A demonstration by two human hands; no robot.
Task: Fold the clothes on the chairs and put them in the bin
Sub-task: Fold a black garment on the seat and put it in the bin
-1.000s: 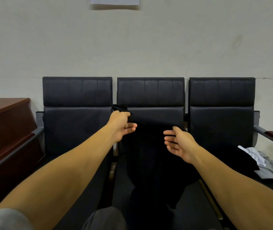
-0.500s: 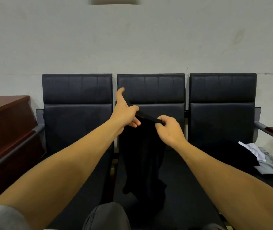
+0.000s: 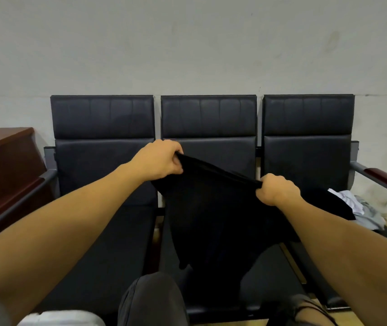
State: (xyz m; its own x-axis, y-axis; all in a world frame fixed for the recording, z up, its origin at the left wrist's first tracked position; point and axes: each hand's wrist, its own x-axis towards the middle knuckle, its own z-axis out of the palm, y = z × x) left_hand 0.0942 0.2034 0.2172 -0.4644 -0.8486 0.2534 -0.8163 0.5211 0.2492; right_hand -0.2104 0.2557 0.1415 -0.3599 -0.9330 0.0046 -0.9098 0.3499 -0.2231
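Observation:
A black garment point(image 3: 213, 217) hangs in the air in front of the middle black chair point(image 3: 209, 118). My left hand point(image 3: 158, 160) grips its top edge at the upper left. My right hand point(image 3: 276, 189) grips the same edge lower down on the right, so the edge runs taut and slanted between them. The cloth drapes down onto the middle seat. More clothes lie on the right chair's seat: a dark piece point(image 3: 329, 203) and a white and grey heap point(image 3: 361, 208). No bin is in view.
Three black chairs stand in a row against a pale wall. The left chair point(image 3: 103, 118) has a bare seat. A reddish wooden cabinet point(image 3: 2, 161) stands at the far left, and a wooden armrest point(image 3: 385, 177) sticks out at the right. My knee point(image 3: 150, 300) is low in front.
My right hand went from open and apart from the cloth to gripping its top edge. Both hands then moved apart, stretching the edge wide and spreading the garment.

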